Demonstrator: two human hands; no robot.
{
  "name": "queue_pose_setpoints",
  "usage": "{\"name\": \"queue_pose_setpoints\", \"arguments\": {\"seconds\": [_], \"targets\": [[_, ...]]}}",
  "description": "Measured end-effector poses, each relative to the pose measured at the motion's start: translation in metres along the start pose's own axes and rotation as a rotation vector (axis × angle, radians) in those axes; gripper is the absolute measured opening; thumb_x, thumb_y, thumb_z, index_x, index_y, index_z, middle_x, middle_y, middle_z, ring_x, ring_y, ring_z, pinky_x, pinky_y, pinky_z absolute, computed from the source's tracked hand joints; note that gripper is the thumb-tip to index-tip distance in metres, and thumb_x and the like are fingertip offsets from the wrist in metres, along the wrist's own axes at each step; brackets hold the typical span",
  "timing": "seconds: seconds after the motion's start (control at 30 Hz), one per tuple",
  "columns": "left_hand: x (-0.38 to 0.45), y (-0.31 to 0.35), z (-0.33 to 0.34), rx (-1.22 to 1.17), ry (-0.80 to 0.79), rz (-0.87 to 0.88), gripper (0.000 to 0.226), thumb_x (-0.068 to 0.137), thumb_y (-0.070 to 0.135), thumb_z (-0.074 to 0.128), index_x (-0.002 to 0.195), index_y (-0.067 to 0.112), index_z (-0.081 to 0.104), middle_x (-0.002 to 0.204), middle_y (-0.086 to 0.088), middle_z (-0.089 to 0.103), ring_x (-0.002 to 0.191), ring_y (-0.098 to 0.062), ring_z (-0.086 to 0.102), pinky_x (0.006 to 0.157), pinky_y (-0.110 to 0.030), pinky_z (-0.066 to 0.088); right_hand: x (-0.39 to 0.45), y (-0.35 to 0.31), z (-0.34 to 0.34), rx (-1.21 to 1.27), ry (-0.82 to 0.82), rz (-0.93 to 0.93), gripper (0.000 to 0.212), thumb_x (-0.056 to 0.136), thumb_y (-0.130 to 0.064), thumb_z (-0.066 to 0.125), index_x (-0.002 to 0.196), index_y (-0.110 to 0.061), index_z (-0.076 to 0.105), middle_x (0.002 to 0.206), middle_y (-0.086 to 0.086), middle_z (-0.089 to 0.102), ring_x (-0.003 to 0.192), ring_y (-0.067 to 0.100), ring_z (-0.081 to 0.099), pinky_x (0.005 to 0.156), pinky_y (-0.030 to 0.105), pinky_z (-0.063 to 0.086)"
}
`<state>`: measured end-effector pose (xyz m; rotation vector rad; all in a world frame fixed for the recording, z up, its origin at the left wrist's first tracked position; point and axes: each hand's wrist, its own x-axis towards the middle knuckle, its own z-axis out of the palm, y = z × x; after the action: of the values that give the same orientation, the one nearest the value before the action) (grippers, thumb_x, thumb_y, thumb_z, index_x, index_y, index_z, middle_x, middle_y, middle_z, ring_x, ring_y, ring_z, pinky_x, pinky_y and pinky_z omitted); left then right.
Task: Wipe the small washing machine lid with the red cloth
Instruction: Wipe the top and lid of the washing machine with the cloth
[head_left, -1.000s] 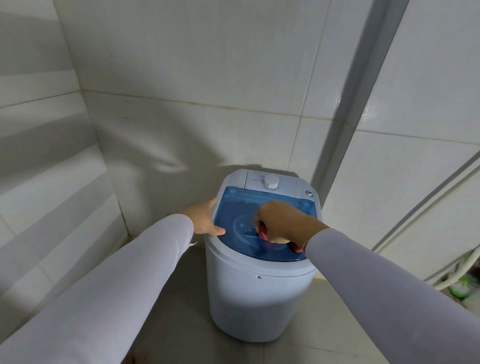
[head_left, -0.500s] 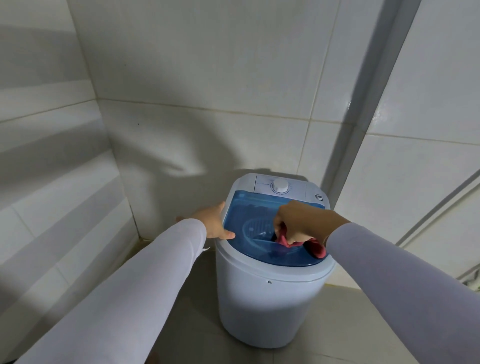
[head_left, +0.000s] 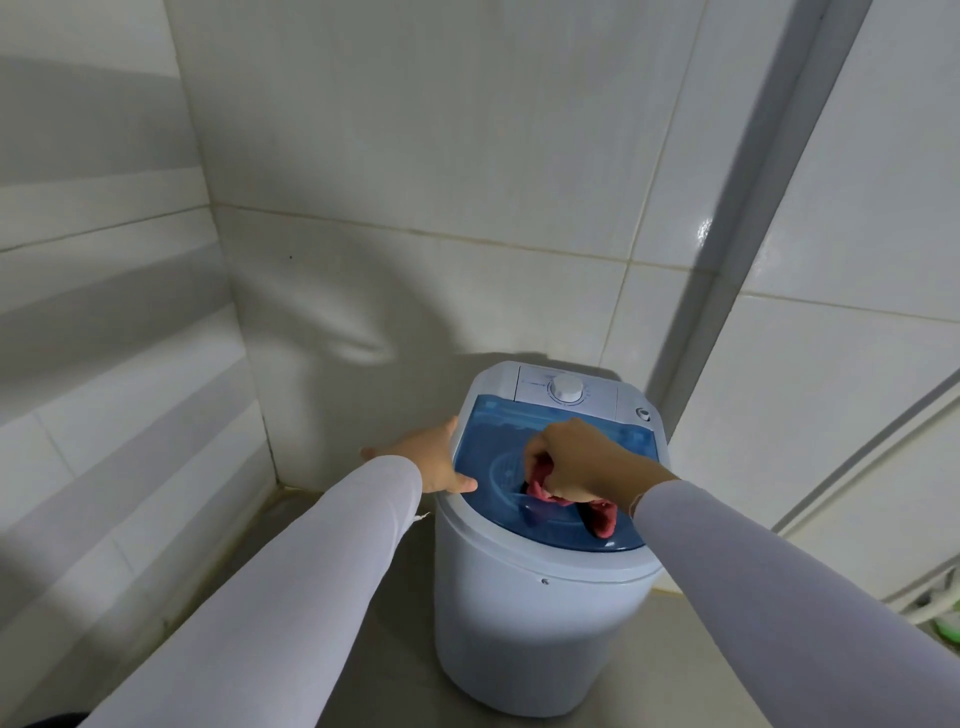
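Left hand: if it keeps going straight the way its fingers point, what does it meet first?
Probably the tiled back wall. The left hand rests against the left rim of the small white washing machine, fingers pointing past its side toward that wall. Depth is unclear.

This is a home bathroom or wash corner. A small washing machine (head_left: 540, 613) stands on a grey tiled floor (head_left: 395, 649), tucked into the corner where 2 walls of large glossy white tiles (head_left: 415, 156) meet. Behind the machine and to its left, the tiles run in wide rows with thin grout lines. The machine is a compact white tub with a see-through blue lid (head_left: 498, 431) and 1 round dial (head_left: 567, 388) on the panel at its back edge. Right of the machine, a pale vertical strip (head_left: 748, 223) runs up the wall, and low at the far right a white hose (head_left: 935, 608) shows.
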<state>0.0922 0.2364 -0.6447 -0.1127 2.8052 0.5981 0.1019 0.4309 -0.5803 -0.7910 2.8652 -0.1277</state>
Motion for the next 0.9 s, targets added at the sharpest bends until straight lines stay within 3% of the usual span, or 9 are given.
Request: {"name": "queue_pose_setpoints", "arguments": {"seconds": [0.13, 0.2, 0.27, 0.37, 0.47, 0.7, 0.83, 0.9], "targets": [[0.001, 0.000, 0.000, -0.020, -0.028, -0.012, 0.107, 0.061, 0.063, 0.066, 0.149, 0.038, 0.010, 0.153, 0.000, 0.038, 0.136, -0.032, 0.042, 0.110, -0.061, 0.030, -0.010, 0.016, 0.000, 0.193, 0.062, 0.032, 0.022, 0.077, -0.002, 0.061, 0.091, -0.015, 0.071, 0.085, -0.004, 0.061, 0.080, 0.014, 0.057, 0.063, 0.013, 0.044], [0.003, -0.001, 0.000, -0.037, -0.025, -0.007, 0.106, 0.059, 0.063, 0.066, 0.147, 0.040, 0.012, 0.152, 0.001, 0.039, 0.136, -0.032, 0.042, 0.109, -0.062, 0.031, -0.014, 0.022, -0.003, 0.403, 0.104, 0.085, 0.021, 0.077, 0.004, 0.060, 0.089, -0.010, 0.070, 0.080, 0.000, 0.064, 0.072, 0.017, 0.065, 0.056, 0.011, 0.052], [0.004, -0.001, 0.001, -0.029, -0.016, -0.011, 0.105, 0.060, 0.063, 0.067, 0.147, 0.040, 0.014, 0.153, 0.001, 0.038, 0.136, -0.033, 0.041, 0.109, -0.062, 0.031, -0.016, 0.026, -0.009, 0.541, 0.189, 0.123, 0.019, 0.078, 0.003, 0.060, 0.086, -0.011, 0.069, 0.076, -0.003, 0.064, 0.068, 0.012, 0.064, 0.051, 0.006, 0.048], [0.003, 0.000, 0.002, -0.017, -0.010, -0.030, 0.103, 0.064, 0.061, 0.068, 0.148, 0.037, 0.012, 0.155, 0.000, 0.035, 0.138, -0.033, 0.039, 0.109, -0.061, 0.032, -0.016, 0.032, -0.017, 0.478, 0.281, 0.114, 0.014, 0.079, -0.011, 0.064, 0.083, -0.025, 0.067, 0.081, -0.007, 0.065, 0.078, 0.008, 0.057, 0.061, 0.005, 0.038], [0.003, 0.000, 0.004, -0.014, 0.022, -0.029, 0.102, 0.068, 0.060, 0.069, 0.149, 0.036, 0.012, 0.156, 0.000, 0.033, 0.138, -0.033, 0.039, 0.109, -0.060, 0.032, -0.016, 0.032, -0.015, 0.491, 0.282, 0.121, 0.012, 0.080, -0.016, 0.064, 0.087, -0.025, 0.069, 0.086, -0.006, 0.066, 0.085, 0.011, 0.057, 0.077, 0.018, 0.038], [-0.025, 0.019, 0.002, 0.143, 0.114, -0.060, 0.081, 0.086, 0.053, 0.059, 0.151, 0.033, 0.014, 0.151, -0.002, 0.039, 0.137, -0.033, 0.040, 0.110, -0.068, 0.021, -0.023, 0.043, -0.010, 0.605, 0.244, 0.160, 0.029, 0.088, -0.026, 0.059, 0.117, -0.026, 0.062, 0.114, -0.008, 0.060, 0.099, 0.009, 0.054, 0.092, 0.024, 0.038], [-0.033, 0.019, 0.006, 0.100, 0.160, -0.066, 0.074, 0.088, 0.053, 0.056, 0.149, 0.033, 0.021, 0.148, -0.001, 0.044, 0.135, -0.032, 0.043, 0.110, -0.068, 0.020, -0.042, 0.057, -0.023, 0.636, 0.181, 0.237, 0.031, 0.089, -0.026, 0.057, 0.119, -0.021, 0.059, 0.115, -0.002, 0.060, 0.091, 0.015, 0.058, 0.069, 0.021, 0.046], [-0.036, 0.018, 0.007, 0.074, 0.173, -0.073, 0.072, 0.088, 0.052, 0.056, 0.149, 0.033, 0.023, 0.148, -0.001, 0.044, 0.135, -0.031, 0.043, 0.110, -0.067, 0.021, -0.053, 0.064, -0.027, 0.612, 0.105, 0.309, 0.029, 0.088, -0.026, 0.057, 0.116, -0.018, 0.060, 0.112, 0.002, 0.062, 0.097, 0.021, 0.063, 0.061, 0.022, 0.048]]}}
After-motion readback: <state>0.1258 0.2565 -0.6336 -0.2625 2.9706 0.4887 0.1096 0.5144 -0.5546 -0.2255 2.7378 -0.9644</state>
